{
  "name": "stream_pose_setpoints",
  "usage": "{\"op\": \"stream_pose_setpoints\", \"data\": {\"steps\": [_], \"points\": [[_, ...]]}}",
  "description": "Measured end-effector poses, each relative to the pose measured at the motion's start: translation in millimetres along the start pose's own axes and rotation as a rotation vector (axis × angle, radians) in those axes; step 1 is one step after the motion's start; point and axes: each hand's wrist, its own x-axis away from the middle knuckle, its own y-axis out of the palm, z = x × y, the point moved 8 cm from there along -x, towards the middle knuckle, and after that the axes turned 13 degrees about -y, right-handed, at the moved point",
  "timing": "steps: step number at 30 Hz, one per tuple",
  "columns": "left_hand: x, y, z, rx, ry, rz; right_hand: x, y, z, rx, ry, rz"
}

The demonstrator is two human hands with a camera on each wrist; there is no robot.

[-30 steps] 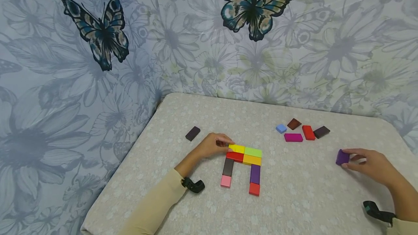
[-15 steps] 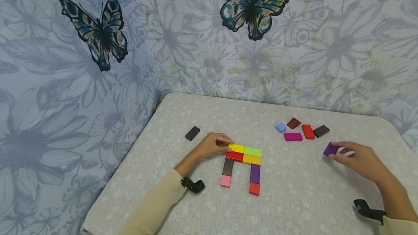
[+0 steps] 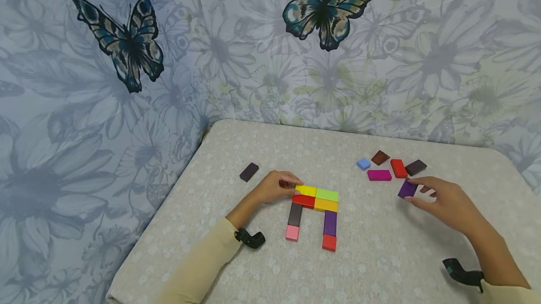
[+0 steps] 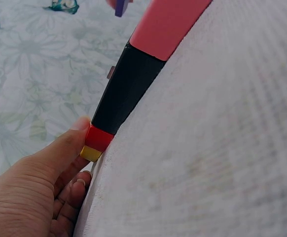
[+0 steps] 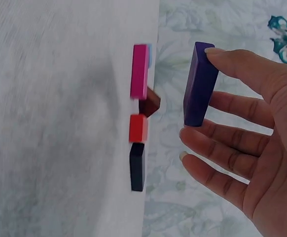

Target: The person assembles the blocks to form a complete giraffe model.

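My right hand [image 3: 444,200] pinches a purple block [image 3: 407,189] between thumb and fingers, above the table. In the right wrist view the purple block [image 5: 200,86] stands on end under the thumb. My left hand [image 3: 274,186] has thumb and index finger at the left end of a yellow block [image 3: 307,191]. That block tops a flat arrangement: a lime green block [image 3: 327,195] beside it, then a red block [image 3: 304,201] and an amber block [image 3: 326,205] below. Two legs run down: dark grey [image 3: 295,214] with a pink block [image 3: 292,233], and purple [image 3: 330,222] with a red end.
Beyond the right hand lie a magenta block [image 3: 379,175], a blue block [image 3: 363,164], a brown block [image 3: 380,157], a red block [image 3: 398,168] and a dark block [image 3: 416,167]. Another dark block [image 3: 249,172] rests left of the arrangement. Patterned cloth covers the table [image 3: 236,276].
My right hand has carried the purple block leftward and slightly farther from me, toward the loose blocks. My left hand keeps its place at the yellow block.
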Motion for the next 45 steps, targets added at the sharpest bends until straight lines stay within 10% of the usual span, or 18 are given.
{"op": "stream_pose_setpoints", "data": {"steps": [33, 45], "points": [[-1.8, 1.7, -5.7, -0.008, -0.046, 0.035, -59.8, 67, -80, -0.041, -0.166, -0.114], [12.2, -4.2, 27.5, 0.019, -0.041, 0.012, -71.5, 91, -78, -0.103, -0.071, -0.17]]}}
